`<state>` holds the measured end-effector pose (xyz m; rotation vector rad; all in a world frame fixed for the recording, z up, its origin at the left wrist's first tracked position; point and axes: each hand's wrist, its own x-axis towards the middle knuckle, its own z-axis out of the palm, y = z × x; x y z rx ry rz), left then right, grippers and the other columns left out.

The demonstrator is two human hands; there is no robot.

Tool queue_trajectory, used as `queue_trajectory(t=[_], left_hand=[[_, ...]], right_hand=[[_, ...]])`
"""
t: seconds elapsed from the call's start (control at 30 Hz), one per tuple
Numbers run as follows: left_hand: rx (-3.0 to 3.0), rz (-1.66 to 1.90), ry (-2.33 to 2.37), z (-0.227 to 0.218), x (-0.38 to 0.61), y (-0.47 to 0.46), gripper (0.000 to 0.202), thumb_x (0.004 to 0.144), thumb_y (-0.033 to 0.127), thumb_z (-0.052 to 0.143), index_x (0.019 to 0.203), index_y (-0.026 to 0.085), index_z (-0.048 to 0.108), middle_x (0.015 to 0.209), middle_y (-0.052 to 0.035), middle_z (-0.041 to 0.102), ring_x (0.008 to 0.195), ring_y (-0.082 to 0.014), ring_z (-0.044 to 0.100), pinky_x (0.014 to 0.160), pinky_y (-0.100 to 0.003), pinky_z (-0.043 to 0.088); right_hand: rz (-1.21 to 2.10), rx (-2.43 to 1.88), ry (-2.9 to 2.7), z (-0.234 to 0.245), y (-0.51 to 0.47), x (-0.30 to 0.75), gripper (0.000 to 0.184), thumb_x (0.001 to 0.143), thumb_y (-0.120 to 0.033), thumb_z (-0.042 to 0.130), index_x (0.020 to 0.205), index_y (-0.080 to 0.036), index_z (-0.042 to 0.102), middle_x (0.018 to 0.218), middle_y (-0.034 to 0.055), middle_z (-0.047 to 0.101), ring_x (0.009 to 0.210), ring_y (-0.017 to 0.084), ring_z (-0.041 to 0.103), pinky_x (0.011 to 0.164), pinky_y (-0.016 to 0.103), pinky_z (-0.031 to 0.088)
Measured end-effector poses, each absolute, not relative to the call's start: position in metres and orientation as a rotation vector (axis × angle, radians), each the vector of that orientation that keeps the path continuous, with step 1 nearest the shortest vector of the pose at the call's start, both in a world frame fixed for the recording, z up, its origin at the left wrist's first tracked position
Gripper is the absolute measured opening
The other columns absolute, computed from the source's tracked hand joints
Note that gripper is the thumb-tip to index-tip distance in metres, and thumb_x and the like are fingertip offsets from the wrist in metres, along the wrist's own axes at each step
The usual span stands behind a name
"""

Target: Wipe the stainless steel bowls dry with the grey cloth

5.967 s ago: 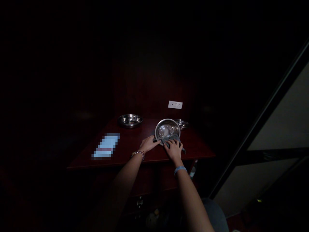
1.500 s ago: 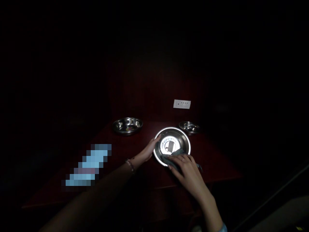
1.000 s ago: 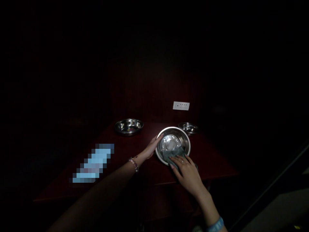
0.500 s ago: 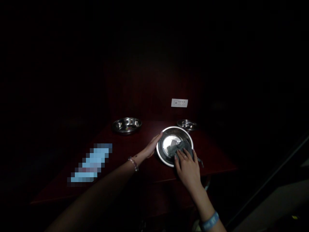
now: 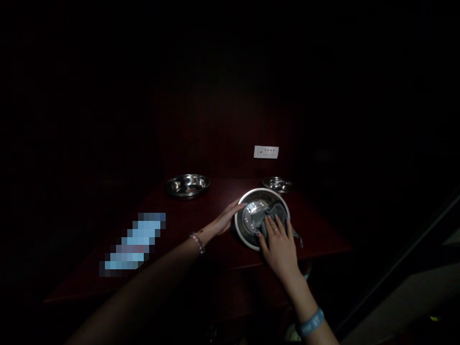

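Observation:
A shiny steel bowl [image 5: 254,211] is tilted so that its inside faces me. My left hand [image 5: 225,218] grips it at the left side, thumb over the rim and the other fingers behind, out of sight. Inside, a dark grey-green cloth [image 5: 261,218] lies against the right wall and hangs over the rim. My right hand [image 5: 280,244] presses this cloth onto the bowl with its fingers spread a little; part of the cloth is covered by the palm.
On the dark red table [image 5: 212,249], a wide steel dish [image 5: 187,184] stands at the back left and a smaller steel dish [image 5: 277,184] at the back right. A blurred-out bluish object [image 5: 134,244] lies on the left. A white socket plate [image 5: 266,152] is on the back wall.
The bowl has turned and tilted slightly, moving a little to the right. My left thumb reaches further over the rim. My right hand stays on the cloth, which has shifted slightly.

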<state>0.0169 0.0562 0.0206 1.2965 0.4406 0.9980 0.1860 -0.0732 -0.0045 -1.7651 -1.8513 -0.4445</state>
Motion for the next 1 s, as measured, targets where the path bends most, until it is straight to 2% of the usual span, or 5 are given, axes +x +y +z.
queue_trajectory(t=[0.2, 0.43, 0.63, 0.83, 1.0], left_hand=[[1.328, 0.960, 0.417, 0.024, 0.017, 0.050, 0.047, 0.081, 0.037, 0.074, 0.124, 0.017, 0.068, 0.118, -0.0110, 0.074, 0.116, -0.0299, 0.065, 0.107, -0.042, 0.044], [1.291, 0.948, 0.409, 0.026, 0.017, 0.046, 0.049, 0.078, 0.036, 0.077, 0.122, 0.016, 0.069, 0.119, -0.0122, 0.074, 0.120, -0.0319, 0.063, 0.110, -0.043, 0.041], [1.318, 0.930, 0.396, 0.026, 0.018, 0.045, 0.044, 0.080, 0.039, 0.075, 0.118, 0.017, 0.072, 0.120, -0.0124, 0.074, 0.117, -0.0314, 0.065, 0.106, -0.042, 0.044], [1.370, 0.931, 0.410, 0.024, 0.017, 0.046, 0.052, 0.078, 0.043, 0.076, 0.123, 0.017, 0.069, 0.122, -0.0115, 0.073, 0.118, -0.0304, 0.064, 0.106, -0.042, 0.045], [1.414, 0.965, 0.441, 0.022, 0.017, 0.051, 0.051, 0.078, 0.043, 0.075, 0.121, 0.017, 0.070, 0.117, -0.0112, 0.074, 0.117, -0.0295, 0.064, 0.106, -0.042, 0.045]], right_hand=[[-0.461, -1.755, -1.847, 0.000, -0.063, 0.185, 0.055, 0.103, -0.035, 0.040, 0.152, -0.011, 0.044, 0.153, 0.0145, 0.050, 0.147, 0.029, 0.040, 0.124, 0.051, 0.022], [-0.452, -1.686, -1.874, 0.000, -0.061, 0.180, 0.059, 0.104, -0.039, 0.037, 0.157, -0.013, 0.035, 0.158, 0.0129, 0.045, 0.149, 0.029, 0.037, 0.123, 0.049, 0.025], [-0.383, -1.635, -1.906, 0.004, -0.064, 0.171, 0.059, 0.104, -0.041, 0.036, 0.156, -0.013, 0.037, 0.159, 0.0111, 0.043, 0.151, 0.031, 0.033, 0.124, 0.053, 0.024], [-0.262, -1.545, -2.040, 0.011, -0.071, 0.166, 0.058, 0.104, -0.043, 0.038, 0.156, -0.016, 0.038, 0.159, 0.0112, 0.043, 0.151, 0.030, 0.033, 0.124, 0.055, 0.025], [-0.112, -1.476, -2.116, 0.016, -0.082, 0.166, 0.054, 0.104, -0.045, 0.040, 0.151, -0.019, 0.047, 0.153, 0.0093, 0.051, 0.149, 0.027, 0.039, 0.124, 0.053, 0.028]])
